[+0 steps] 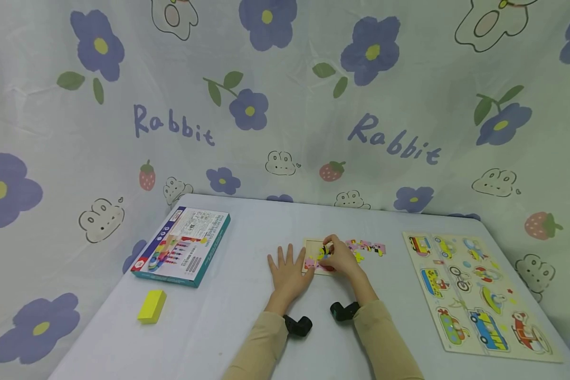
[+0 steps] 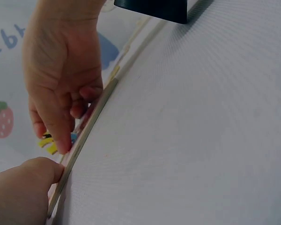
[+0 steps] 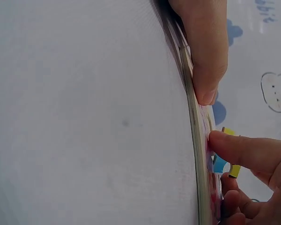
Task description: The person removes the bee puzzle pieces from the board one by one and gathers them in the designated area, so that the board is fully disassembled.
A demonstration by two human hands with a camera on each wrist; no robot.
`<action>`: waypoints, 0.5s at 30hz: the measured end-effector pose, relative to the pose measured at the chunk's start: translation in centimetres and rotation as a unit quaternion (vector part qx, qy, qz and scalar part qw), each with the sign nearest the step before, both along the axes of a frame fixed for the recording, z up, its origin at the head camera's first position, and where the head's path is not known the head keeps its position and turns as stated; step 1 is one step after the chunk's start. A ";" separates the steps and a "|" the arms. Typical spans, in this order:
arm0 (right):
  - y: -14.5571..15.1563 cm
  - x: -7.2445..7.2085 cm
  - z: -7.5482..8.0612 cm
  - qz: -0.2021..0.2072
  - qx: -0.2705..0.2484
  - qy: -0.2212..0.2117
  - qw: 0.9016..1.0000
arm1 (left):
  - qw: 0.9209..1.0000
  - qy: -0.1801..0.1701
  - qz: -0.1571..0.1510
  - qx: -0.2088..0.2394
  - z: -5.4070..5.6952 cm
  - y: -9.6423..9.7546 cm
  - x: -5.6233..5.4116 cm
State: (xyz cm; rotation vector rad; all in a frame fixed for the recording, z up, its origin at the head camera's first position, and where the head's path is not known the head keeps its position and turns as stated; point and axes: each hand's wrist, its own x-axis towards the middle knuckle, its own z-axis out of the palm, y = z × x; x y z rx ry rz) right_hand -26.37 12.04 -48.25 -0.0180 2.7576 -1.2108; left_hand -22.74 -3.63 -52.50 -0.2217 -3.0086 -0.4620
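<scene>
Pinching puzzle piece (image 3: 219,164): right hand (image 1: 342,258), lower centre of frame | left hand (image 1: 290,274): fingers spread apart, thumb on wooden board (image 1: 313,245) | yellow block (image 1: 152,306): lower left

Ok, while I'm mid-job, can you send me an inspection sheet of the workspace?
Surface: white tabletop, one faint speck near the front.
Job's things: wooden jigsaw tray, partly filled; loose jigsaw pieces lie to its right.
Clutter: flat teal-sided box and yellow block at left; vehicle puzzle board at right.
Grips: left grip has fingers spread, thumb touching the tray's edge; right grip pinches a yellow-and-blue jigsaw piece at the tray.
Cables: nothing seen.
Surroundings: rabbit-and-flower backdrop behind the table.
</scene>
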 end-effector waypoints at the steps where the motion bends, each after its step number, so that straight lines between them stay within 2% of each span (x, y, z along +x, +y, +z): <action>1: 0.0 0.0 0.0 -0.001 -0.003 0.000 1.000 | 1.000 0.001 0.000 0.000 0.0 0.0 0.0; 15: 0.7 0.3 0.1 -0.008 -0.079 -0.012 0.997 | 1.000 0.000 0.002 -0.003 0.2 0.0 0.1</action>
